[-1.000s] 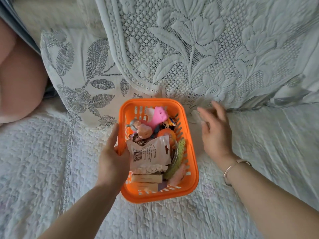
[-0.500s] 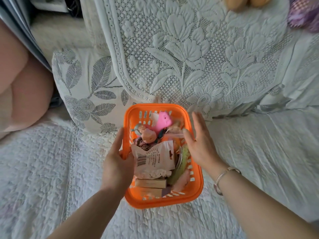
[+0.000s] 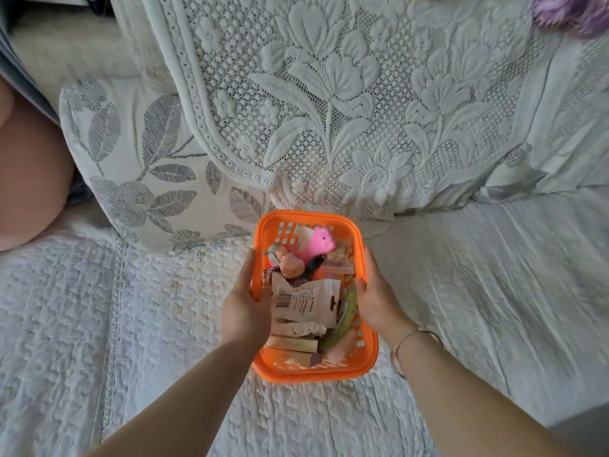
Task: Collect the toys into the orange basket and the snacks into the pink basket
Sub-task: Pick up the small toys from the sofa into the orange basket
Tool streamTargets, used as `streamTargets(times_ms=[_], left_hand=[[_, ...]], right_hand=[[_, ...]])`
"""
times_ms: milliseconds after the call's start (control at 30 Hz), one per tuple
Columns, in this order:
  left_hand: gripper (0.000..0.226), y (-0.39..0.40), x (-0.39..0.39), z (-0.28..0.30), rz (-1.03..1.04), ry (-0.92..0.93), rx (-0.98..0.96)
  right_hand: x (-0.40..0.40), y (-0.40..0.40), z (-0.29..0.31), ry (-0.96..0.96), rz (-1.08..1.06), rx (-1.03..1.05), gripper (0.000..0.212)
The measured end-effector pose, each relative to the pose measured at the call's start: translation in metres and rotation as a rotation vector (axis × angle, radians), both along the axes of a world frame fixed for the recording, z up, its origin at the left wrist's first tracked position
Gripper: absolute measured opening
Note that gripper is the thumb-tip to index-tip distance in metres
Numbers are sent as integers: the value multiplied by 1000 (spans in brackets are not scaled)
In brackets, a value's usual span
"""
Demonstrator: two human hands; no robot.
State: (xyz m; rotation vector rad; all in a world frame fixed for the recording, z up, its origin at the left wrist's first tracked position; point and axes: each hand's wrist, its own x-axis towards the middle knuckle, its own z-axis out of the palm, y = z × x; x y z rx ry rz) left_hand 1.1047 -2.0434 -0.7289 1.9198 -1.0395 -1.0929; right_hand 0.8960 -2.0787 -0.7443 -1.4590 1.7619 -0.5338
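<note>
**A:** so you're over a white quilted bedspread [image 3: 164, 324], with a lace cover [image 3: 329, 110] draped behind it and a leaf-print pillow [image 3: 138, 166] tucked off to the left. where's the basket at?

**B:** the orange basket [image 3: 313, 374] sits on the quilt right in front of you, just below the lace edge. your left hand [image 3: 245, 311] is clamped on its left rim, fingers curled over the edge. your right hand [image 3: 379, 301] is closed on the right rim, bracelet [image 3: 407, 339] on that wrist.

**A:** and inside?

**B:** pretty full. pink toy [image 3: 318, 245] at the far end, a small doll [image 3: 290, 263] next to it, a white packet with a barcode [image 3: 306, 301] across the middle, something green [image 3: 344, 321] by the right wall, flat boxes [image 3: 291, 344] at the near end. something purple and fuzzy [image 3: 573, 11] is up in the top right corner, too blurry to tell.
</note>
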Motion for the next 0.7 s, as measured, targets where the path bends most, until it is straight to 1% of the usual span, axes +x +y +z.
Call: streamTargets(times_ms=[100, 200, 300, 367, 500, 567, 700], left_hand=[[65, 1, 2, -6, -35, -48, 17], [62, 2, 5, -1, -126, -140, 46], [67, 3, 9, 2, -265, -301, -25], [73, 4, 8, 4, -311, -340, -86], [84, 5, 1, 8, -319, -210, -138], [87, 2, 0, 8, -302, -149, -95], [87, -6, 5, 14, -277, -110, -47]], right_hand=[[-1, 11, -10, -47, -26, 10, 64], [3, 22, -8, -114, -41, -19, 61], [4, 26, -5, -185, -50, -21, 61], [2, 28, -3, -247, -36, -3, 62], [-5, 34, -4, -353, -20, 23, 64], [-5, 32, -3, -405, -43, 59, 66], [-4, 23, 6, -443, -60, 96, 70]])
